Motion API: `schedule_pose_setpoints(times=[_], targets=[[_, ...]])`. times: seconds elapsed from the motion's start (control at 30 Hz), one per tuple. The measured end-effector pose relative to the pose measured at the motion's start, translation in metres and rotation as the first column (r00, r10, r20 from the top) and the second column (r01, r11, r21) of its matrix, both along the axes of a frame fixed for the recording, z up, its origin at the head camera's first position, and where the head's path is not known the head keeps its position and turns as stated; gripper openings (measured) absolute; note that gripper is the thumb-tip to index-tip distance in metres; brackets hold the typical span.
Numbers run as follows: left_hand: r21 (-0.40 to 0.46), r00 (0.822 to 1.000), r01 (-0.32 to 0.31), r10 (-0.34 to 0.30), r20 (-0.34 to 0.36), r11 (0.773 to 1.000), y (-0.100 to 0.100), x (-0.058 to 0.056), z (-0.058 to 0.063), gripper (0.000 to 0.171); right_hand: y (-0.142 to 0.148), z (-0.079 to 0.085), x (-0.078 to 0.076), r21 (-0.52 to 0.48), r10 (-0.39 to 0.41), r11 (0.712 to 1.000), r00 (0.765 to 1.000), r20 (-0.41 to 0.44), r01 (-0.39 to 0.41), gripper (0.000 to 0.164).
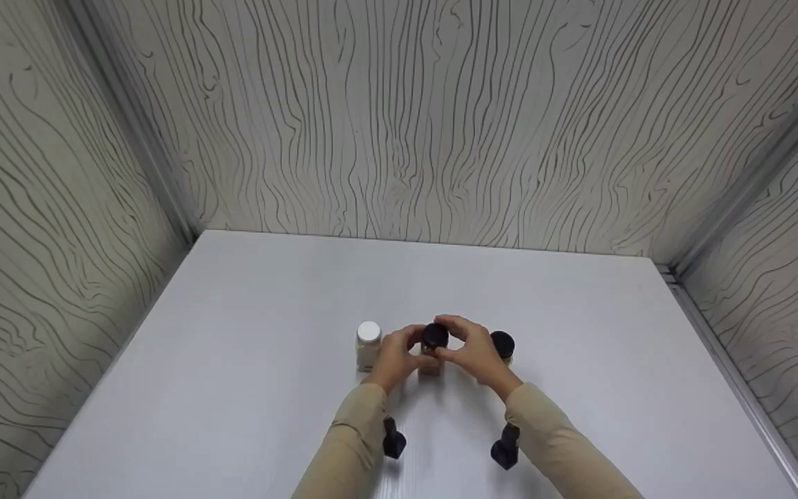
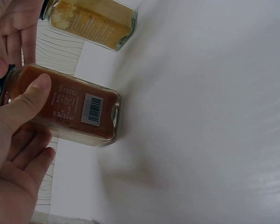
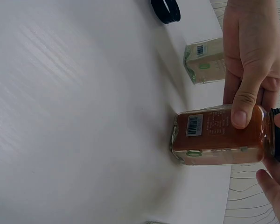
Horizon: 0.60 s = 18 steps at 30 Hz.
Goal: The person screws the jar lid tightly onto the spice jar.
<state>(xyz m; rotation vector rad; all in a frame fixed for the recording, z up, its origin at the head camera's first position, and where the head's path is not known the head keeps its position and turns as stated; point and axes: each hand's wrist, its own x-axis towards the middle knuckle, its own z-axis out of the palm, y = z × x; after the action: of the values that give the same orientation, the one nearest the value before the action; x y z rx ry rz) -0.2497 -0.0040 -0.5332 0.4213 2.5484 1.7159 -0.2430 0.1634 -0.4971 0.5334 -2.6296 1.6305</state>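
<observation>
A square glass jar of reddish-brown powder [image 2: 70, 105] stands upright between the hands, its barcode label facing me. My left hand [image 1: 397, 357] grips the jar's body from the left, thumb laid across the front of the glass in both wrist views. At the top, my right hand [image 1: 474, 352] pinches the black cap [image 1: 435, 336] between thumb and fingers. Left of the hands is a jar of pale powder [image 1: 367, 355] with a white lid [image 1: 369, 332]. Just beyond the right hand is a jar of yellow powder [image 2: 91, 21], black-capped [image 1: 502, 343] and partly hidden by that hand.
The white tabletop [image 1: 246, 360] reaches back to a wood-grain-patterned wall [image 1: 399, 125], with similar panels at both sides. Small dark devices [image 1: 393, 441] hang at the inner side of each wrist. Beige sleeves cover both forearms.
</observation>
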Motion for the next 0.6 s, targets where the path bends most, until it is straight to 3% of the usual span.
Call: schedule_pose_setpoints(times=[0.37, 0.6], targets=[[0.012, 1.000, 0.023, -0.023, -0.010, 1.000, -0.0008, -0.0012, -0.0010, 0.052, -0.0010, -0.0022, -0.0004, 0.029, -0.060, 0.998, 0.998, -0.006, 0.060, 0.050], [-0.008, 1.000, 0.014, -0.014, -0.025, 1.000, -0.0009, -0.0013, -0.0024, 0.052, -0.0007, -0.0041, -0.0001, 0.031, -0.056, 0.998, 0.998, -0.027, 0.056, 0.052]])
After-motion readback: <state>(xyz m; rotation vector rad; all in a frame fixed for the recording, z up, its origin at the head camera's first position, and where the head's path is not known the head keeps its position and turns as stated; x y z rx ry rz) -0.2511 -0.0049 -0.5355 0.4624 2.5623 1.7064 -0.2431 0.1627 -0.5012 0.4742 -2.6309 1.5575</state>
